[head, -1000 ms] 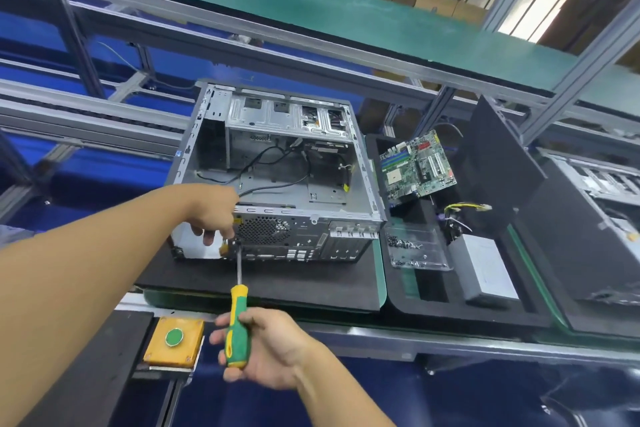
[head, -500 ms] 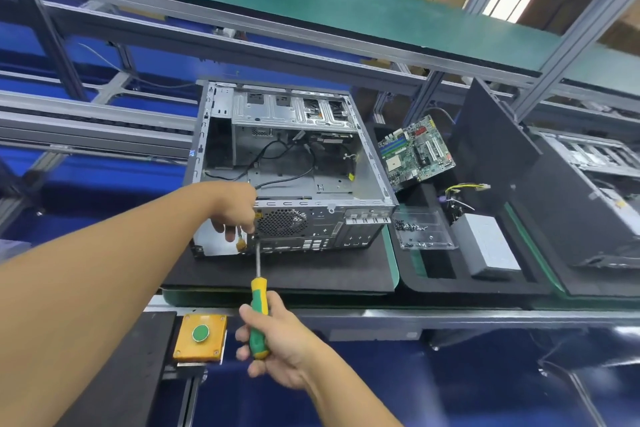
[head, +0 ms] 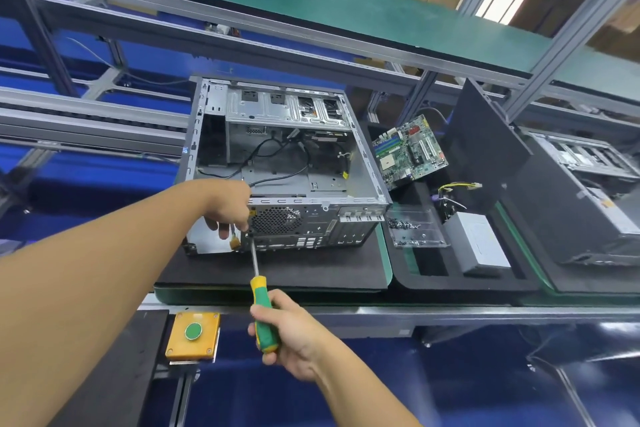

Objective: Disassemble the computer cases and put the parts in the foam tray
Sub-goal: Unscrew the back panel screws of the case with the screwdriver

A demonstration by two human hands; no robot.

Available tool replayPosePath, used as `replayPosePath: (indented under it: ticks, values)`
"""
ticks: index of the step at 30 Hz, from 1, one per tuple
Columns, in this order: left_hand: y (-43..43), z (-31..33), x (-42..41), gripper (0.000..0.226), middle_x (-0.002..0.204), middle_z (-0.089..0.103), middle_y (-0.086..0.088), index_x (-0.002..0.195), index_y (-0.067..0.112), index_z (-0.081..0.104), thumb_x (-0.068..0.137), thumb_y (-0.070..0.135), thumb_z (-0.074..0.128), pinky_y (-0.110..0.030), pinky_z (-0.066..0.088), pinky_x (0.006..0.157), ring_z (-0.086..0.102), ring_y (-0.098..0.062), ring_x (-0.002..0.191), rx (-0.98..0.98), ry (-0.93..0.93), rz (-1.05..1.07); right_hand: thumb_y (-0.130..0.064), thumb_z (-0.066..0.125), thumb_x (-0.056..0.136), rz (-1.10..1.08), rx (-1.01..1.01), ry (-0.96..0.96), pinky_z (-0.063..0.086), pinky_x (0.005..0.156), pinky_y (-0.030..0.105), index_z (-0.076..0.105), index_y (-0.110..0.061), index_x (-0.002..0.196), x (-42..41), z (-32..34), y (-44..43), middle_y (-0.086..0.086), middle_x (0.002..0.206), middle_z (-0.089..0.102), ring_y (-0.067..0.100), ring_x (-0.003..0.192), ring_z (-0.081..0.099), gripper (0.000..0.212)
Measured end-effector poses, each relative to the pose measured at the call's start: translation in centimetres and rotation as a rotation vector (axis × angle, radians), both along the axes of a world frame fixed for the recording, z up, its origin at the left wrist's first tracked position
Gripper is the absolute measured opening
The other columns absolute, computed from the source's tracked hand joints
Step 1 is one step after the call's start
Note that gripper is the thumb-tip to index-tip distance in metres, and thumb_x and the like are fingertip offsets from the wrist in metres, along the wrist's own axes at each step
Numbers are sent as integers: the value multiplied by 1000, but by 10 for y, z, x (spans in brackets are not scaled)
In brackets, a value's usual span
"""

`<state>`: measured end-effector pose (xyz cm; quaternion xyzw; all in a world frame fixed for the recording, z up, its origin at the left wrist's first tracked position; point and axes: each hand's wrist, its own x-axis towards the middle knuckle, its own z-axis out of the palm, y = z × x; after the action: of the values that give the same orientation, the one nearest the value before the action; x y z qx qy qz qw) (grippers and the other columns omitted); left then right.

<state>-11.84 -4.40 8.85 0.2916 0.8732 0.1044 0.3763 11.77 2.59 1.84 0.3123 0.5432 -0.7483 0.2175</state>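
Head: right hand [head: 294, 333] grips screwdriver [head: 262, 302]; left hand [head: 228, 204] curls over computer case [head: 311, 225] rear.

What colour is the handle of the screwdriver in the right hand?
The screwdriver handle is green with yellow bands; the head view shows it best.

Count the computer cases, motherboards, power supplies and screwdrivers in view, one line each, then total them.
Computer cases: 2
Motherboard: 1
Power supply: 1
Screwdriver: 1
Total: 5
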Motion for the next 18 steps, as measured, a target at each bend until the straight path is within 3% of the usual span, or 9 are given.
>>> replayPosePath:
  ticks: [4,7,9,11,14,18]
  values:
    - [1,-1,0,14,71,66,-12,88,-4,59,91,9,65,-24,47,45,69,-18,56,1,11,-9,-32,61,99,-47,-59,-15,46,49,23,46,-23,112,3,0,-6,3,86,50,12,62,51,22]
    - [0,-2,-1,13,71,65,-12,87,-3,58,91,8,64,-25,46,45,69,-19,55,3,17,-14,-42,60,98,-81,-210,-32,35,45,21,46,-16,109,-2,6,-11,3,83,51,13,59,50,31]
    - [0,-2,-2,14,71,63,-14,84,-2,56,90,7,64,-24,46,44,69,-20,55,9,16,-13,-49,48,101,-75,-308,-59,30,48,23,51,-11,109,-7,11,-13,4,80,52,15,59,48,38]
    - [0,-3,-3,14,73,63,-15,83,-2,57,90,7,64,-24,46,43,69,-21,56,15,13,-13,-41,34,103,-67,-356,-52,33,52,25,54,-7,115,-8,11,-15,7,85,54,17,64,48,41]
    - [0,-3,-3,14,72,63,-15,83,-2,56,90,7,64,-24,47,44,70,-21,57,14,7,-13,-28,30,105,-84,-328,-35,36,56,26,55,-6,116,-5,9,-17,9,93,58,17,70,47,35]
    - [-1,-4,-3,14,83,68,-19,89,-3,56,90,8,64,-24,48,45,70,-20,55,15,3,-13,-22,50,104,-118,-95,35,38,51,25,52,-11,108,-5,3,-23,6,90,57,16,72,47,12]
